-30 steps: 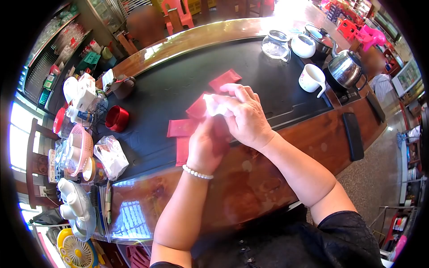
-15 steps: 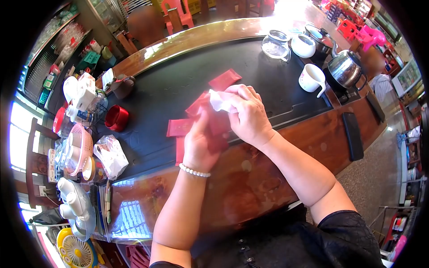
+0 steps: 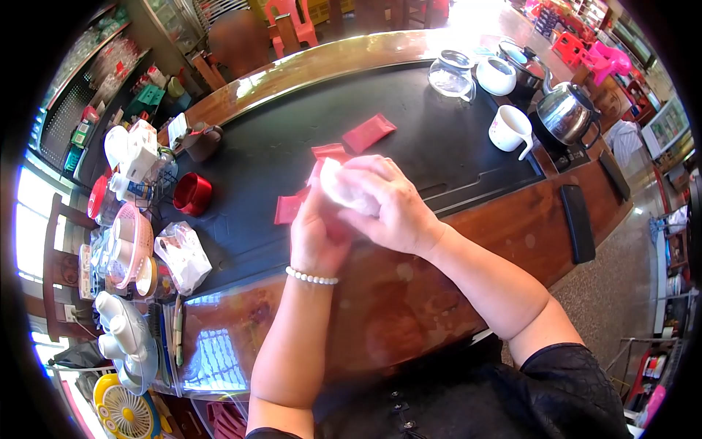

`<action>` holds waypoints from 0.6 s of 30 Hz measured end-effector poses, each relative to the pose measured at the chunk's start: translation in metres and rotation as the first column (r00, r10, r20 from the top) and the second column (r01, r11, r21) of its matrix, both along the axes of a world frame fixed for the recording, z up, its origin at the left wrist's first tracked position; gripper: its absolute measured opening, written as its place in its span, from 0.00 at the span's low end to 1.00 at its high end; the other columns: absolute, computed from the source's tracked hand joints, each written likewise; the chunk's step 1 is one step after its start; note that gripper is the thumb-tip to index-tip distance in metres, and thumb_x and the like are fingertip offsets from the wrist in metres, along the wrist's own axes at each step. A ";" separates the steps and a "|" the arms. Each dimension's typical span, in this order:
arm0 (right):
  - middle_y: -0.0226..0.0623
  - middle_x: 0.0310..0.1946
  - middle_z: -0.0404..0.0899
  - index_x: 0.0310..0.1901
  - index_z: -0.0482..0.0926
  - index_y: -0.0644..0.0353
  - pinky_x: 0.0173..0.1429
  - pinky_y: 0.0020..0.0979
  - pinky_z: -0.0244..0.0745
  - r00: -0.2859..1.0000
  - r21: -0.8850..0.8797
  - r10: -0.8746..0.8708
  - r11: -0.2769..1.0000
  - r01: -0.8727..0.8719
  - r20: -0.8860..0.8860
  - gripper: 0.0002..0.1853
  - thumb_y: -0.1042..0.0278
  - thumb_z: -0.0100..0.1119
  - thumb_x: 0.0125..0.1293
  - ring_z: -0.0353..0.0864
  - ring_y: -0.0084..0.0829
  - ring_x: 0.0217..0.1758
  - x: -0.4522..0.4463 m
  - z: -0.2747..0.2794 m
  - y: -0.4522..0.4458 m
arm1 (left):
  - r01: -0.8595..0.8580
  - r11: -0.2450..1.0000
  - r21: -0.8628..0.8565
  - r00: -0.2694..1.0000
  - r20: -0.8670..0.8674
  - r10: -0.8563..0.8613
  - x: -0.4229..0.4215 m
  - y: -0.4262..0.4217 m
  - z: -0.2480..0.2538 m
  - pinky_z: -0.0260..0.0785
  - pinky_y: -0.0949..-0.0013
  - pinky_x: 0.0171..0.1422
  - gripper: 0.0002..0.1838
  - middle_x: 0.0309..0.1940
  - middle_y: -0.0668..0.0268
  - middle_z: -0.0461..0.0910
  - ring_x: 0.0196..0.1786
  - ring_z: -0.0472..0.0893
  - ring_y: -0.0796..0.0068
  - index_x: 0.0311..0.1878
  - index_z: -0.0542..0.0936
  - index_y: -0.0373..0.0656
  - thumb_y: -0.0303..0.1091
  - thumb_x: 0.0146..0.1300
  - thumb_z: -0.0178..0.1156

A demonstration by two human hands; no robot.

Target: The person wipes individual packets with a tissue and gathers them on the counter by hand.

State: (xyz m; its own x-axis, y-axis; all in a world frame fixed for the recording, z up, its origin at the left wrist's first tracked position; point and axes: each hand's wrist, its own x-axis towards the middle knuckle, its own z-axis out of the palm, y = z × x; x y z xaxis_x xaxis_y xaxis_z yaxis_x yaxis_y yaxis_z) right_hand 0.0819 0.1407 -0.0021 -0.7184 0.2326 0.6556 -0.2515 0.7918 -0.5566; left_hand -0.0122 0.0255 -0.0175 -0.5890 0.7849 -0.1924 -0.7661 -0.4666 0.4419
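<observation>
Centrally, both hands close together over near edge of black tabletop [image 3: 256, 139]. Right hand [image 3: 365, 194]: fingers and thumb grasping a soft white wad [image 3: 338, 183], bunched between the two hands. Left hand [image 3: 316, 228]: thumb side up, just beside the wad; fingers partly hidden and blurred, cannot tell whether they grip anything. Red packets [image 3: 369, 133] lie flat past the hands, one whole in view, others partly covered by the hands. White bead bracelet [image 3: 312, 276] on left wrist. Farther left, a red cup [image 3: 192, 194]; right, a white mug [image 3: 506, 129] near a metal kettle [image 3: 564, 113]
</observation>
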 end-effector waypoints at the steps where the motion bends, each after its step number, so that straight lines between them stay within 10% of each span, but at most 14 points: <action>1: 0.42 0.51 0.75 0.54 0.78 0.61 0.60 0.37 0.70 1.000 -0.082 -0.003 0.997 0.004 0.009 0.24 0.71 0.69 0.52 0.75 0.43 0.55 0.000 -0.002 0.002 | 0.000 1.000 -0.001 1.000 -0.029 0.000 0.001 0.001 0.000 0.66 0.58 0.68 0.18 0.59 0.63 0.76 0.61 0.75 0.65 0.63 0.70 0.43 0.36 0.74 0.45; 7: 0.38 0.48 0.76 0.53 0.78 0.62 0.56 0.33 0.73 0.992 -0.597 0.129 0.795 -0.104 -0.002 0.18 0.73 0.65 0.60 0.77 0.33 0.51 -0.001 0.003 0.002 | 0.056 0.995 -0.084 0.952 -0.295 -0.078 -0.002 0.000 -0.003 0.75 0.69 0.49 0.19 0.53 0.63 0.78 0.46 0.80 0.72 0.66 0.69 0.42 0.30 0.73 0.46; 11: 0.35 0.44 0.78 0.56 0.75 0.62 0.48 0.27 0.75 0.995 -0.632 0.103 0.771 -0.073 0.010 0.18 0.73 0.60 0.65 0.78 0.26 0.44 -0.004 -0.005 0.002 | -0.014 0.983 -0.184 0.931 -0.362 -0.054 0.005 0.001 0.003 0.74 0.73 0.41 0.19 0.49 0.64 0.79 0.39 0.79 0.76 0.65 0.70 0.42 0.29 0.71 0.50; 18: 0.40 0.45 0.79 0.60 0.70 0.66 0.44 0.30 0.78 0.943 -0.967 0.247 0.064 -0.246 -0.224 0.19 0.74 0.45 0.69 0.80 0.28 0.41 -0.004 -0.002 0.013 | -0.106 0.967 -0.232 0.952 -0.306 0.031 0.009 0.002 0.003 0.71 0.76 0.37 0.18 0.44 0.68 0.78 0.39 0.76 0.80 0.63 0.69 0.45 0.32 0.72 0.52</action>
State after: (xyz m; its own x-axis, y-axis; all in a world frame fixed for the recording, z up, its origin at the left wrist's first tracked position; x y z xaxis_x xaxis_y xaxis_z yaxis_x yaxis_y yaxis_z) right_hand 0.0775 0.1532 -0.0045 -0.8817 0.4716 0.0150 -0.3073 -0.5500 -0.7766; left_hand -0.0030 0.0270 -0.0145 -0.6993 0.6919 -0.1798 -0.5520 -0.3629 0.7507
